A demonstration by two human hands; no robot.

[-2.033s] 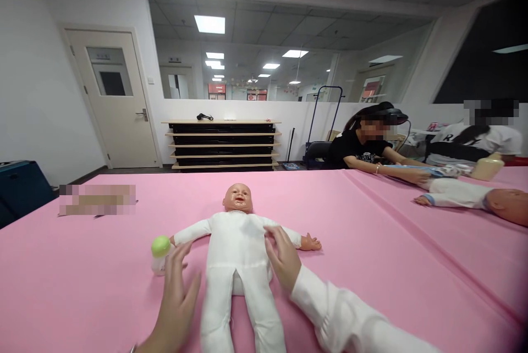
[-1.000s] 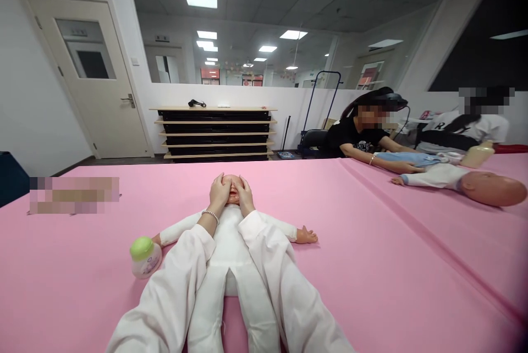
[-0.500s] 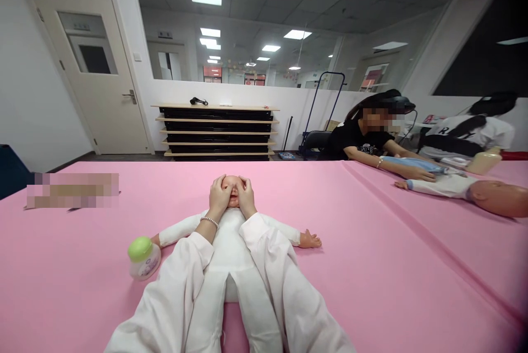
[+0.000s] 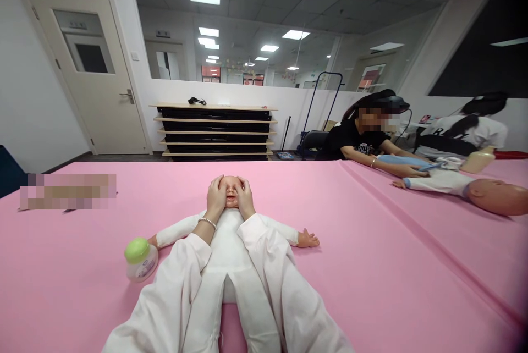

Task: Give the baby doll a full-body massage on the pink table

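A baby doll (image 4: 231,243) with a white cloth body lies on its back on the pink table cover (image 4: 371,276), arms stretched out sideways and legs towards me. My left hand (image 4: 216,198) cups the left side of its head, fingers curved round it. On the other side, my right hand (image 4: 246,199) cups the head the same way. Between my hands the doll's nose and mouth show; both cheeks are covered. Near the doll's arm on the left stands a jar (image 4: 141,259) with a green lid.
At right a person in a black shirt (image 4: 358,136) handles a second doll (image 4: 447,183). A pale bottle (image 4: 478,160) stands beyond that doll. A blurred-out object (image 4: 70,192) lies at far left. Behind the table is a low shelf (image 4: 214,127).
My thumbs have moved apart from beside the doll's nose towards its cheeks, so more of its face shows. The whole view has shifted slightly.
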